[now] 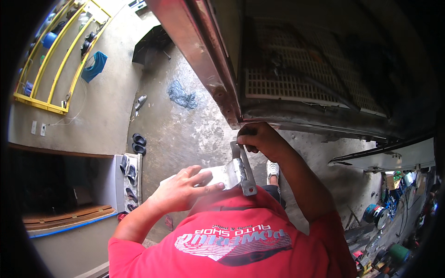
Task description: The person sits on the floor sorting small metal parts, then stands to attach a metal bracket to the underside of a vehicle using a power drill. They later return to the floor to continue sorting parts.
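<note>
My left hand (pixel 192 185) grips a white-coated piece (pixel 218 172) with a grey metal bracket (pixel 247 183) along its right end, low in front of my red shirt. The bracket has a holed tab at its lower end. My right hand (pixel 255 139) is closed, fingertips curled at the bracket's upper end, just below the rusty metal edge (pixel 229 109) of a large dark opened body above; what those fingers hold I cannot make out. A pale slatted panel (pixel 273 88) lies inside that dark body.
Yellow rack (pixel 44 104) on the left wall, dark recess (pixel 65 180) below, footwear (pixel 131 174) beside it. Crumpled plastic (pixel 181 95) and sandals (pixel 139 143) on the concrete floor (pixel 157 120). My shoe (pixel 272 171) is below. Tools and cables (pixel 389 208) crowd the right side.
</note>
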A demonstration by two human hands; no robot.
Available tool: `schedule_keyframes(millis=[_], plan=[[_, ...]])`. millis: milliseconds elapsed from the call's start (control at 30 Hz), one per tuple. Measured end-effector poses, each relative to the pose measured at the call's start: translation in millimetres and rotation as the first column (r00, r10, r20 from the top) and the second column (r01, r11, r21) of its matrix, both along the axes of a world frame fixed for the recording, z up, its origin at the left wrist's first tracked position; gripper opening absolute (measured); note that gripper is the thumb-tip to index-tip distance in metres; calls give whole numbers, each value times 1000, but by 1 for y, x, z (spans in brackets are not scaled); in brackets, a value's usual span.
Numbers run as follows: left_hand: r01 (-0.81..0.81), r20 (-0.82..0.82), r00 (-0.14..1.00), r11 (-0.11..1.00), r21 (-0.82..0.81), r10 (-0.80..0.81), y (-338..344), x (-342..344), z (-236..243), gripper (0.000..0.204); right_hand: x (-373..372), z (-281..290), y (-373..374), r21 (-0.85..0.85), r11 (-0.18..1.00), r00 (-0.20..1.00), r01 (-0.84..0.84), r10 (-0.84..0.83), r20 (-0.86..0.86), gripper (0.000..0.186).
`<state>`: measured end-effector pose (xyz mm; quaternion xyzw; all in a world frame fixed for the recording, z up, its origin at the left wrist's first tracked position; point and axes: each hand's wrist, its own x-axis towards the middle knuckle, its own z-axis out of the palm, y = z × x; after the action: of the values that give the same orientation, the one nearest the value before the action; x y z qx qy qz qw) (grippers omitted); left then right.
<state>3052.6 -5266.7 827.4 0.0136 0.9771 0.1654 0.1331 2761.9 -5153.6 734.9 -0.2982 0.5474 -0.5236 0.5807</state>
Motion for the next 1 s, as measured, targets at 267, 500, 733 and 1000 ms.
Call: schedule_keyframes(millis=[267,500,733,1000], plan=[[-14,-127,992,997,73,23,4,1,-5,65,8,17,4,19,992,987,122,-119,-111,9],[-8,-126,991,976,217,37,0,10,-8,68,34,0,20,-76,983,918,164,-181,-352,8],[18,-120,993,970,243,12,-4,18,-14,57,42,-7,30,-79,972,928,223,-236,-287,12],[20,-121,993,956,293,16,-8,22,-20,70,49,3,28,-103,979,952,176,-196,-236,10]])
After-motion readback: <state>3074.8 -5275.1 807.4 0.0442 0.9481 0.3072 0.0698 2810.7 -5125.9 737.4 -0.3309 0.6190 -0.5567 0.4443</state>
